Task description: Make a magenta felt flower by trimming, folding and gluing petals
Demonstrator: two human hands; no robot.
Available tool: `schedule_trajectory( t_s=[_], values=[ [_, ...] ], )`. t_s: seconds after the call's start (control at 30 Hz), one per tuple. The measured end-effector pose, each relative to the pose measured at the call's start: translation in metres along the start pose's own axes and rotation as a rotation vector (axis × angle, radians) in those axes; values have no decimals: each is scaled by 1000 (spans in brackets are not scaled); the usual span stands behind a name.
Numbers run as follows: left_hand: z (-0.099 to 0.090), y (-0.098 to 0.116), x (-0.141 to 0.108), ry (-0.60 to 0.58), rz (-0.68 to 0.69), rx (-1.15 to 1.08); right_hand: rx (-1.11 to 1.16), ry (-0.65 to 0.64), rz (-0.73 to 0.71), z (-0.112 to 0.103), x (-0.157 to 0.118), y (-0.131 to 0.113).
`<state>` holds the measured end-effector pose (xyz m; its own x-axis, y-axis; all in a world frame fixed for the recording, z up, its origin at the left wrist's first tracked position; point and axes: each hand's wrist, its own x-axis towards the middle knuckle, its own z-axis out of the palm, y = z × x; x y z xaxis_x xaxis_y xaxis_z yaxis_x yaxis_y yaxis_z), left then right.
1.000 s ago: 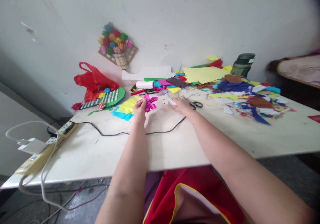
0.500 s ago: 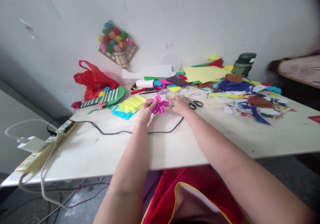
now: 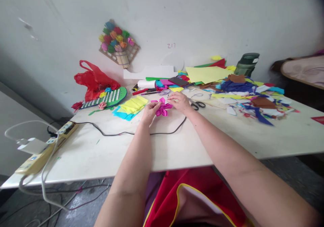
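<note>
Between the thumb and fingers of my left hand (image 3: 150, 113) is a magenta paper flower (image 3: 164, 109), its petals spread and facing up. My right hand (image 3: 180, 103) is just right of the flower, fingertips drawn together near its upper petals. Whatever those fingertips may pinch is too small to make out. Black-handled scissors (image 3: 199, 104) lie beside my right wrist, their blades partly hidden behind the hand. To the left of the flower are yellow paper sheets (image 3: 134, 105) on top of blue paper sheets (image 3: 126, 115).
A black cord (image 3: 118, 133) crosses the table (image 3: 177, 149) below my hands. Paper scraps (image 3: 263, 102) are heaped on the right near a green bottle (image 3: 246, 65). A red plastic bag (image 3: 95, 80), a green decorated board (image 3: 113, 99) and a power strip (image 3: 35, 159) are at left.
My right hand has lifted slightly, from the flower's right side to its upper right petals. The flower stays in my left hand and has shifted a little to the right.
</note>
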<state>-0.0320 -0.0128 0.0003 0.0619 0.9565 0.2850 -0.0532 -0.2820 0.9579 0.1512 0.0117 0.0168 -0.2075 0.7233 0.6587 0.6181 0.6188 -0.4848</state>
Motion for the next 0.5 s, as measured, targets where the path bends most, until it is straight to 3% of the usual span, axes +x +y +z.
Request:
schedule_trajectory(
  t_s=[0.27,0.5],
  values=[
    [4,9,-6,-14,15,104,29,-71,-58,3,1,-3],
    [4,10,-5,-21,20,165,86,-23,-158,11,3,9]
  ],
)
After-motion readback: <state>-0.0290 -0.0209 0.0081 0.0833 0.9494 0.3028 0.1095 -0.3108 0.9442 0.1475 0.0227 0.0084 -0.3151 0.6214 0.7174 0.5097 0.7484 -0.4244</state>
